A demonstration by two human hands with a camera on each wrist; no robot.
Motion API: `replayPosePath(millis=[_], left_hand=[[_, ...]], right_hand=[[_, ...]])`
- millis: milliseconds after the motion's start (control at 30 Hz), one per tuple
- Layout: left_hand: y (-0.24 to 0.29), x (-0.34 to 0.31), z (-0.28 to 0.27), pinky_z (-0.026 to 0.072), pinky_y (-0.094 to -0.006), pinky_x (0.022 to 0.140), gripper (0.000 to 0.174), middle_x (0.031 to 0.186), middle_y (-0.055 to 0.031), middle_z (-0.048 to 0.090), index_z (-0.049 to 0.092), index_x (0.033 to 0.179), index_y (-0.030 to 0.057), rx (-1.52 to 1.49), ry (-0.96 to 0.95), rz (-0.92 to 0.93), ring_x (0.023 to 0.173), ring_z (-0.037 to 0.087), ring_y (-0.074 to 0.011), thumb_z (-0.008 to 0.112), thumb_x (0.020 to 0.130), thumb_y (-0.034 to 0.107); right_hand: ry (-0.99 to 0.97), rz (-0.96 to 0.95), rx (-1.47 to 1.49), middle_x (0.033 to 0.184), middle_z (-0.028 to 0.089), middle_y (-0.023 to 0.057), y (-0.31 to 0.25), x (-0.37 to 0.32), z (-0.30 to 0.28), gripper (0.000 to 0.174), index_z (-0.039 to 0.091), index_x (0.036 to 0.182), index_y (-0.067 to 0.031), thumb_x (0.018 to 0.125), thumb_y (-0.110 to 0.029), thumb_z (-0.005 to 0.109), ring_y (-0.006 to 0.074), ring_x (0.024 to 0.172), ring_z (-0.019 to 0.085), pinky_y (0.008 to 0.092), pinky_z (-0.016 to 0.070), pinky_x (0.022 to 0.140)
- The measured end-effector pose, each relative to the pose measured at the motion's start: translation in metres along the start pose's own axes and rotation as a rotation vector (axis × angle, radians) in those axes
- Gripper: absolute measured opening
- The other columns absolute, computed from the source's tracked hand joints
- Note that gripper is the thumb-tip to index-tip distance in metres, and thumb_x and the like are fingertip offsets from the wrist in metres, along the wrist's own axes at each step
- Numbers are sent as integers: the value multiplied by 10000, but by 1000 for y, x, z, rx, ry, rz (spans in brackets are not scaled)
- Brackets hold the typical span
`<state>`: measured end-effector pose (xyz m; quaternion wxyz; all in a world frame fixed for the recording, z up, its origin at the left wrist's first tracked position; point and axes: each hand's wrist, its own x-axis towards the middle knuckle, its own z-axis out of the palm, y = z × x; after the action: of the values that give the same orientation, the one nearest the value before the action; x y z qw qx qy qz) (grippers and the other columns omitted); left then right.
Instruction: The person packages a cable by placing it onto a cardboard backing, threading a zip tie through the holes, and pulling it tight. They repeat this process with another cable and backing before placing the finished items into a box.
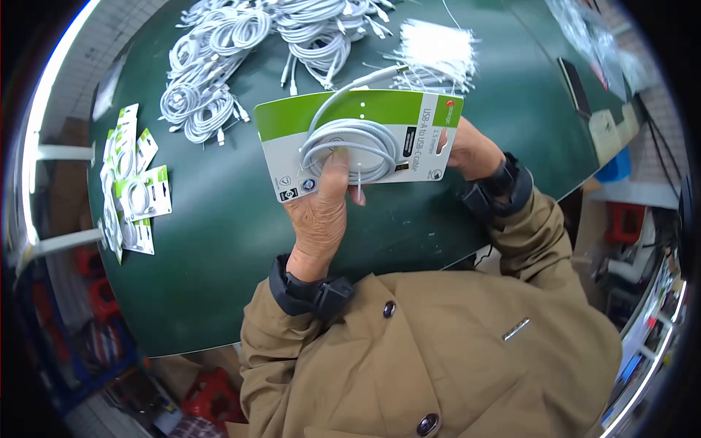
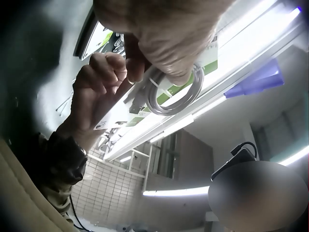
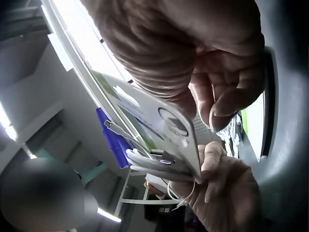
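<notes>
Above the table [image 1: 409, 248], hold the USB-A-to-USB-C cable coil [image 1: 383, 142] flat against its backing card [image 1: 281, 120], fingers of the left hand [image 1: 321, 215] pinching both; whether those of the right hand [image 1: 475, 150] grip anything cannot be determined.

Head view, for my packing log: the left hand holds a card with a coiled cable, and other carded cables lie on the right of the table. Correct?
Not quite: the other carded cables lie on the left of the table, as the head view shows. The left hand does hold a card with a coiled cable.
</notes>
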<state>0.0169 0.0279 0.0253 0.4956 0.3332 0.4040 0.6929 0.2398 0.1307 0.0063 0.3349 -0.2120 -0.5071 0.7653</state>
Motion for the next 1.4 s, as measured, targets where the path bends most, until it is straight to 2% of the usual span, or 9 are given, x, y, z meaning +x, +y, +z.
replayPosePath(millis=[133, 167, 233, 400, 567, 700, 767, 867, 1400], left_hand=[[0, -4, 4, 513, -284, 457, 273, 1013, -111, 705, 623, 1209, -9, 45, -13, -4, 683, 669, -153, 731, 980, 93], [0, -4, 4, 513, -284, 457, 264, 1015, -109, 706, 628, 1200, -9, 62, -17, -5, 690, 672, -153, 731, 980, 94], [-1, -5, 4, 515, -283, 458, 246, 1018, -106, 709, 639, 1182, -8, 93, -23, -3, 702, 678, -154, 731, 980, 96], [-3, -6, 4, 522, -285, 448, 288, 1018, -120, 712, 605, 1231, 3, 122, -23, -5, 730, 711, -177, 712, 984, 106], [-5, -6, 1, 524, -292, 441, 321, 1020, -131, 710, 577, 1267, 12, 111, -47, 2, 743, 728, -192, 700, 987, 108], [-6, -5, 0, 524, -295, 443, 320, 1019, -130, 708, 572, 1267, 14, 84, -47, -1, 740, 727, -195, 700, 990, 110], [-7, -5, 0, 523, -296, 443, 318, 1017, -128, 709, 573, 1266, 14, 72, -48, -3, 738, 726, -194, 700, 992, 111], [-6, -6, 2, 522, -293, 443, 308, 1008, -125, 709, 580, 1260, 12, 64, -49, -12, 733, 725, -192, 699, 994, 111], [12, -6, 16, 441, -227, 417, 313, 961, -89, 703, 576, 1283, 11, -9, -23, -258, 587, 623, -106, 675, 1034, 173]], right_hand=[[-49, 80, -125, 1249, 745, 225, 15, -13, 2, 360, 678, 1305, 71, 978, -70, 734, 275, 993, 795, 379, 687, 745], [-78, 131, 179, 1239, 751, 214, 25, -9, -4, 350, 683, 1311, 63, 984, -58, 721, 261, 986, 793, 359, 680, 743], [-138, 62, 213, 1225, 759, 186, 36, -8, -14, 333, 694, 1319, 36, 996, -46, 698, 228, 982, 785, 321, 664, 748], [-233, -272, -575, 1201, 773, 103, 47, -15, -36, 324, 724, 1327, -43, 1009, -26, 667, 145, 1015, 744, 250, 617, 784], [-158, 116, -132, 1280, 753, 100, 22, -15, -14, 344, 709, 1352, -53, 1020, -141, 710, 208, 1142, 720, 352, 602, 942], [-72, 184, 105, 1234, 775, 112, 36, -11, -8, 378, 719, 1326, -44, 966, -135, 788, 156, 1053, 738, 303, 608, 893], [-162, -111, -462, 1250, 769, 102, 31, -9, -5, 404, 712, 1343, -57, 959, -149, 800, 150, 1070, 732, 308, 600, 911], [-198, -257, -845, 1244, 765, 93, 26, -7, -1, 406, 713, 1338, -72, 948, -144, 803, 166, 1077, 729, 321, 594, 920], [90, -596, -1205, 1171, 762, 92, 24, 14, 40, 380, 738, 1265, -89, 887, -70, 772, 235, 1039, 729, 361, 592, 896]])
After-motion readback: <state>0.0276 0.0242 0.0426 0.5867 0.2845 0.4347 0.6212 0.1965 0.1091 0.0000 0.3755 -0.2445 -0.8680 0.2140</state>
